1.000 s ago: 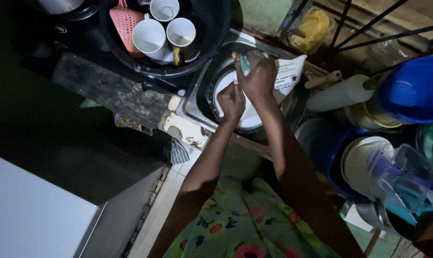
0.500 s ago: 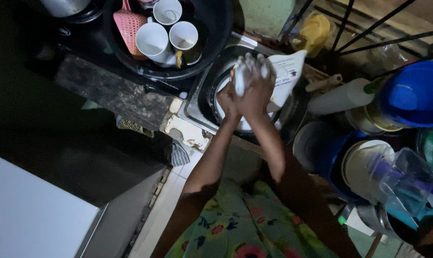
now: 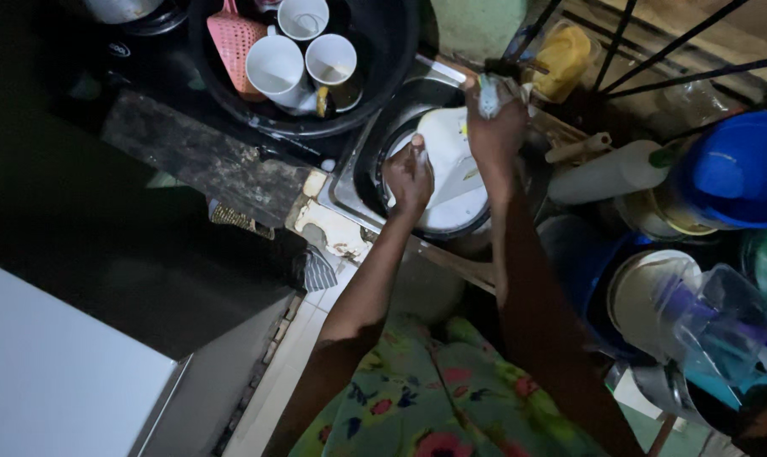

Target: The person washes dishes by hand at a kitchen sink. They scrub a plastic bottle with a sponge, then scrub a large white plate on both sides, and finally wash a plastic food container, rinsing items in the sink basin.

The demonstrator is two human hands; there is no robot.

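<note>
Over the steel sink (image 3: pixel 350 182), both hands worked at a white plate (image 3: pixel 451 169).

Item 1. White plate: round, pale, smooth, propped on edge inside a dark round basin (image 3: pixel 383 144) set in the sink; a small yellowish mark showed near its upper rim. Its lower part looked wet or soapy, though dim light left this uncertain.

Item 2. Left hand (image 3: pixel 409 173): fingers curled shut, pinching the plate's left rim and steadying it, foam on the knuckles.

Item 3. Right hand (image 3: pixel 495 127): raised above the plate's upper right edge, fingers closed round a small pale, soapy thing, probably a sponge or cloth (image 3: pixel 488 95); its exact kind could not be told.

Item 4. Handling note, offered as judgement: a wet, soapy plate held on edge was likely to slip, so the left grip ought to have been kept firm at the rim while the scrubbing hand covered the face in overlapping passes, low over the basin.

Item 5. Surroundings: a large black tub (image 3: pixel 375 76) behind, holding three white mugs (image 3: pixel 275 66) and a pink perforated scoop (image 3: pixel 235 38); to the right, a blue bowl (image 3: pixel 731 169), a white bottle lying down (image 3: pixel 608 173), a yellow item in a clear container (image 3: pixel 561 52), and stacked clear plastic ware (image 3: pixel 714 322).
</note>
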